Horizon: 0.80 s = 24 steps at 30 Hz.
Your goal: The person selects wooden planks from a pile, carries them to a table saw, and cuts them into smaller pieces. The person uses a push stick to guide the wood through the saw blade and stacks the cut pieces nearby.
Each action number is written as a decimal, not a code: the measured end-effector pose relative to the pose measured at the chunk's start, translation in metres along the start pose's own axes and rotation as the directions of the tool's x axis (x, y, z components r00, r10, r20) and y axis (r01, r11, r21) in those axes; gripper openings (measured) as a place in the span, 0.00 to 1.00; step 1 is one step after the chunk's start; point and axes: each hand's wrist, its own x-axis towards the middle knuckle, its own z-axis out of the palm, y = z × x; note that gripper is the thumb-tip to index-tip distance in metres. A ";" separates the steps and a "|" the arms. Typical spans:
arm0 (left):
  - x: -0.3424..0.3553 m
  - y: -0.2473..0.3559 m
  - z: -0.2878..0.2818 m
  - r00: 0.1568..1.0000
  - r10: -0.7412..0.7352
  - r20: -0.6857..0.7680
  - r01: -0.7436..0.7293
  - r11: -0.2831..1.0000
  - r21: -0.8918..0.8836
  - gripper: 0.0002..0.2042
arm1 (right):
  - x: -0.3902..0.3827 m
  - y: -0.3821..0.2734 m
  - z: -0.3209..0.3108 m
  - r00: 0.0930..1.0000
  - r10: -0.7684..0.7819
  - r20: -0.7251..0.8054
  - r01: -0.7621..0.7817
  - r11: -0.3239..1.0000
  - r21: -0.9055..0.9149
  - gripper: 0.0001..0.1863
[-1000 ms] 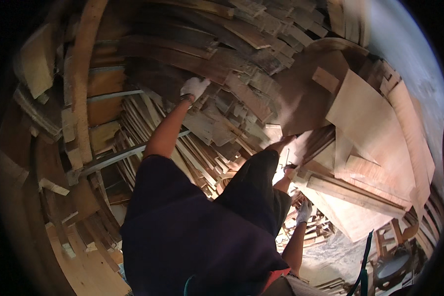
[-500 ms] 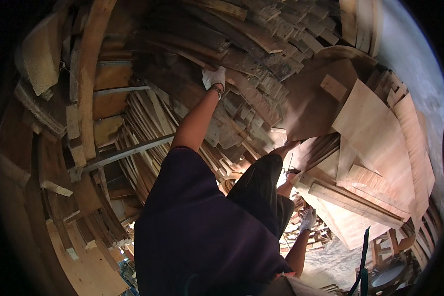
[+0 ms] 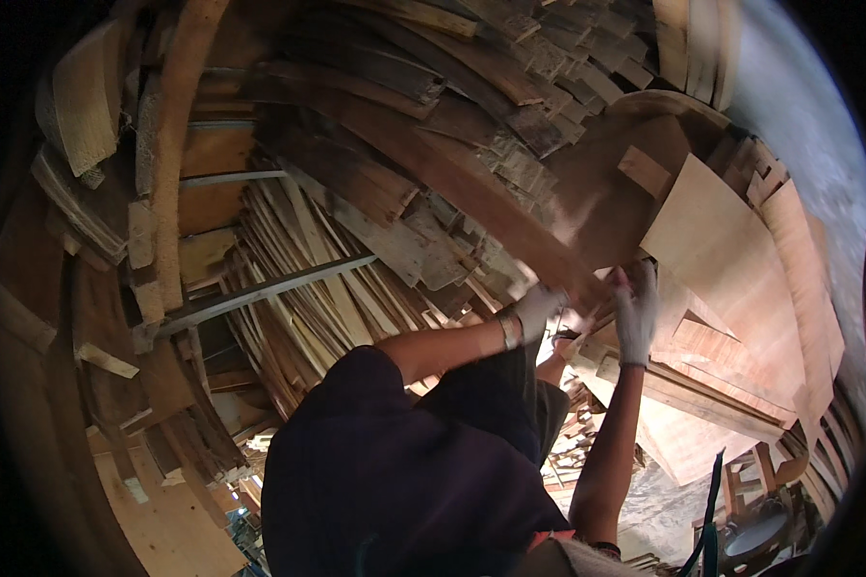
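Observation:
A long reddish-brown wooden plank (image 3: pixel 471 192) slants from the stacked boards down toward me. My right hand (image 3: pixel 637 313), in a white glove, is closed on the plank's near end. My left hand (image 3: pixel 539 310), gloved too and somewhat blurred, is closed at the plank's left edge a little short of that end. Its fingertips are partly hidden by the plank and by blur. The far part of the plank lies over the pile of dark boards (image 3: pixel 356 178).
Thin strips of wood (image 3: pixel 308 308) fill a rack with metal bars (image 3: pixel 269 293) at left. Rough timbers (image 3: pixel 175 144) stand further left. Plywood sheets (image 3: pixel 731 250) lean at right beside a pale wall (image 3: pixel 808 125). Stacked board ends (image 3: pixel 587 58) rise ahead.
My left hand has come back from the pile toward me and to the right. My right hand has risen to the plank's end. The plank now reaches out from the stack.

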 end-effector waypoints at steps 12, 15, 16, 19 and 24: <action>-0.053 -0.097 0.097 0.576 -0.332 0.747 -0.412 0.672 0.616 0.13 | -0.079 0.081 -0.012 0.988 0.154 0.030 -0.082 0.673 -0.735 0.35; -0.047 -0.040 0.042 0.671 -0.307 0.675 -0.233 0.776 0.586 0.16 | -0.165 0.196 -0.073 0.954 0.289 -0.086 -0.295 0.836 -0.463 0.31; -0.041 -0.008 0.026 0.649 -0.432 0.626 -0.067 0.788 0.612 0.16 | -0.201 0.241 -0.089 0.947 0.284 -0.149 -0.318 0.892 -0.321 0.29; -0.002 0.019 -0.030 0.901 -0.162 0.403 -0.170 0.723 0.669 0.15 | -0.291 0.286 -0.099 0.791 0.508 -0.341 -0.543 0.840 -0.010 0.27; 0.074 0.105 -0.120 0.975 0.096 -0.198 -0.080 0.993 0.085 0.17 | -0.340 0.301 -0.096 0.464 0.644 -0.609 -0.628 0.723 0.286 0.26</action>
